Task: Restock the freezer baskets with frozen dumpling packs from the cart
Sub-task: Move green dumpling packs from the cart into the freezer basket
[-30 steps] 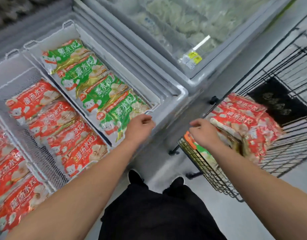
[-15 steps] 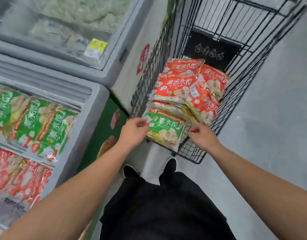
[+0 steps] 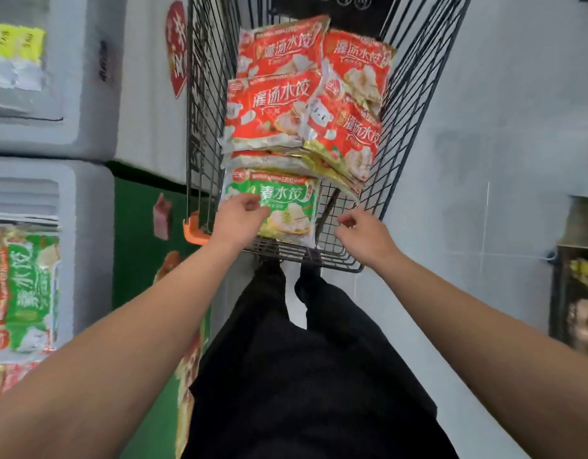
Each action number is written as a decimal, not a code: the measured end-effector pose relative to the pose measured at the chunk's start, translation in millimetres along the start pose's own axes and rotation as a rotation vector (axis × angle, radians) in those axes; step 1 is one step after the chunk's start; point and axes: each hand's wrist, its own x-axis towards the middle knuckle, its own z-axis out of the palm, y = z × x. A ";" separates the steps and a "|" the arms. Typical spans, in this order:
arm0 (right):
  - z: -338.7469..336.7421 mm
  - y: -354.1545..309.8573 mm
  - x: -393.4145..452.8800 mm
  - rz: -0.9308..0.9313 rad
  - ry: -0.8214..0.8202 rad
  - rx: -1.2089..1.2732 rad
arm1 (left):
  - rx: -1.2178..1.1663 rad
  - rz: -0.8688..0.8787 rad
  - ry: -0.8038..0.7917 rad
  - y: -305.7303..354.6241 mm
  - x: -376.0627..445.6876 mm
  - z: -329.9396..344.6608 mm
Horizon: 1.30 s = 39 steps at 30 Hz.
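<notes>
Down at the near end of the wire cart (image 3: 206,104): green dumpling pack (image 3: 287,207), flat on the mesh floor, label up, far edge tucked under the stack of red dumpling packs (image 3: 272,107). Red packs piled several deep toward the far end, one (image 3: 349,134) slanted off the right side of the heap, leaning toward the cart's right wall.

Left hand (image 3: 238,218) over the green pack's left corner, fingers curled, tips touching the wrapper; a real grip or only contact, impossible to tell. Right hand (image 3: 365,235) above bare mesh just right of the green pack, fingers loosely bent, holding nothing, not touching the pack.

Orange bumper (image 3: 195,231) on the cart's near left corner. Black trousers (image 3: 306,376) and dark shoes below the cart's near rim.

Further left, grey freezer (image 3: 87,246) with more green packs (image 3: 21,289) inside at the picture's edge, blurred. Beyond it, a second chest freezer (image 3: 87,94), yellow tag (image 3: 19,43) on its lid. Grey floor (image 3: 484,144) to the right.
</notes>
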 end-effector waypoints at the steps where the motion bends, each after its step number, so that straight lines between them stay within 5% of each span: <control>1: 5.5 -0.6 1.6 0.021 -0.002 0.024 | -0.002 -0.009 -0.022 -2.1 4.9 0.7; 19: 124.4 22.8 164.4 0.472 -0.001 0.390 | -0.076 -0.202 -0.082 -69.8 139.4 27.1; 24: 137.6 31.8 189.4 0.588 0.124 0.482 | -0.091 -0.200 -0.030 -80.2 154.5 34.9; 30: 137.2 40.0 183.6 0.550 0.208 0.319 | -0.067 -0.209 0.032 -83.0 156.2 35.5; 34: 123.8 51.8 181.6 0.742 0.243 0.244 | -0.030 -0.233 0.151 -85.5 164.0 35.4; 39: 117.6 65.3 184.9 0.778 0.251 0.255 | -0.009 -0.261 0.021 -91.5 185.0 47.4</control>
